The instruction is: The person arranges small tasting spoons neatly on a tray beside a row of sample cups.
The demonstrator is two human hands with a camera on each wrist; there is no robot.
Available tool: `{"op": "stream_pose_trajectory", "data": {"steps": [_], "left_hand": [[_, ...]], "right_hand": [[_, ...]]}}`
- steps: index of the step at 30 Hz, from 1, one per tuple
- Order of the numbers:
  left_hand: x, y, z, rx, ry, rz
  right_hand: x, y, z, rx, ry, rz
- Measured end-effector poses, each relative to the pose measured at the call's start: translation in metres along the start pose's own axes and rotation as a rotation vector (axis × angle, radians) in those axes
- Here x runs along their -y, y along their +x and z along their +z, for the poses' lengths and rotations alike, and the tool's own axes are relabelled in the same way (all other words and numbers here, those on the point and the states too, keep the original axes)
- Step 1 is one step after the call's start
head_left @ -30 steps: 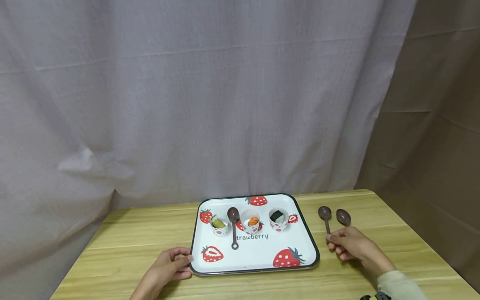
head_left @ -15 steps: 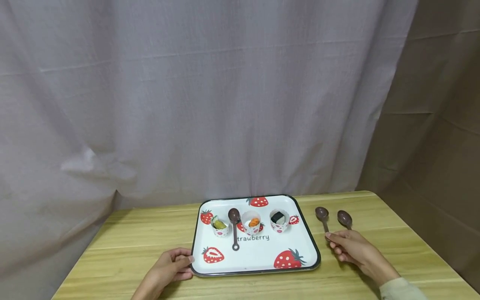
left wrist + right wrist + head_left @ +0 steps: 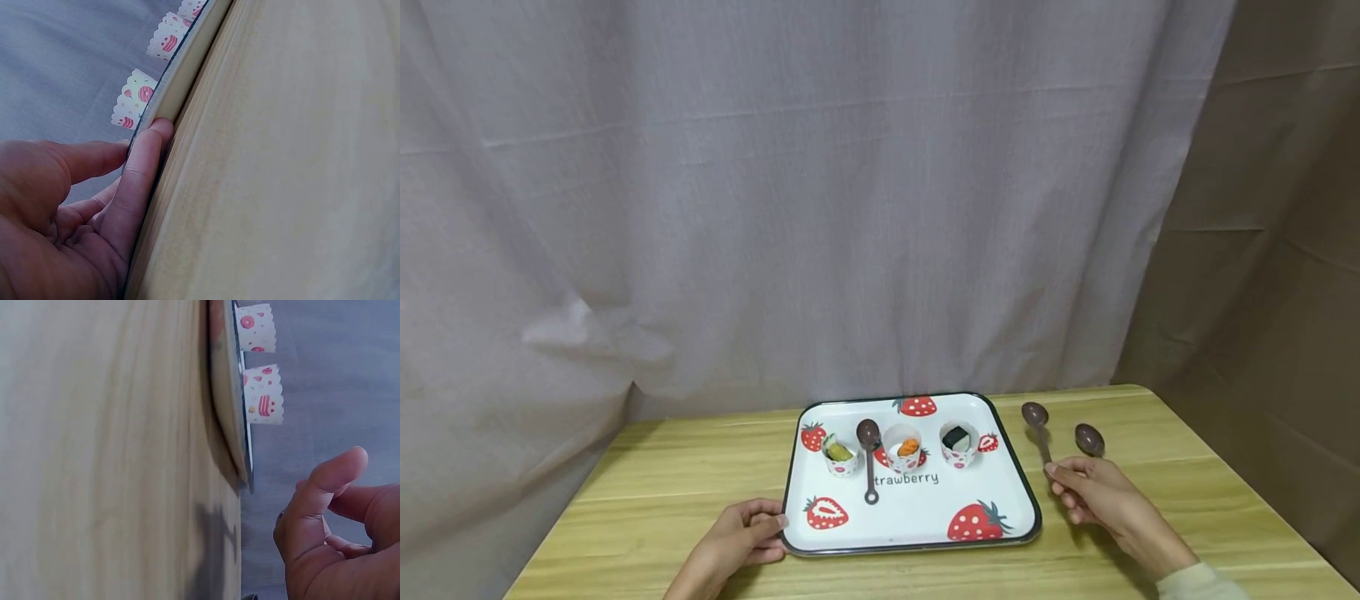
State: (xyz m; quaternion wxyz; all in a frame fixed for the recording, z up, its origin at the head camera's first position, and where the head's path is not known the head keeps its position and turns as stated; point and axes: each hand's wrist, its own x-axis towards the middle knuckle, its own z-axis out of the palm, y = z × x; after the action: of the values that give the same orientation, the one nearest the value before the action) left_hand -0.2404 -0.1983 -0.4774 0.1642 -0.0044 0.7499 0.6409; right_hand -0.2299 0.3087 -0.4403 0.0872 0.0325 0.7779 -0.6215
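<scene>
At the near left corner of a white strawberry-print tray (image 3: 910, 521), my left hand (image 3: 735, 537) grips the rim. In the left wrist view its thumb lies on the rim and its fingers (image 3: 134, 187) against the outer wall. My right hand (image 3: 1101, 496) pinches the handle of a brown spoon (image 3: 1036, 417) to the right of the tray; a shadow under the hand in the right wrist view shows it is off the table. Another brown spoon (image 3: 1089, 440) lies just beyond that hand, its handle mostly hidden.
On the tray stand three paper cups: one with green food (image 3: 840, 455), one with an orange piece (image 3: 904, 450), one with a black-and-white piece (image 3: 958, 444). A third brown spoon (image 3: 869, 458) lies between the left and middle cups. A grey curtain (image 3: 880, 208) hangs behind the wooden table (image 3: 640, 500).
My right hand has lifted the brown spoon and carried it slightly left, away from the other spoon beside it. The left hand keeps its place on the tray.
</scene>
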Motion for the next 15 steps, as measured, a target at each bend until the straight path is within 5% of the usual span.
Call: {"op": "stream_pose_trajectory", "data": {"steps": [15], "left_hand": [[0.001, -0.001, -0.001, 0.012, -0.023, 0.008]], "right_hand": [[0.015, -0.004, 0.013, -0.018, 0.027, -0.017]]}}
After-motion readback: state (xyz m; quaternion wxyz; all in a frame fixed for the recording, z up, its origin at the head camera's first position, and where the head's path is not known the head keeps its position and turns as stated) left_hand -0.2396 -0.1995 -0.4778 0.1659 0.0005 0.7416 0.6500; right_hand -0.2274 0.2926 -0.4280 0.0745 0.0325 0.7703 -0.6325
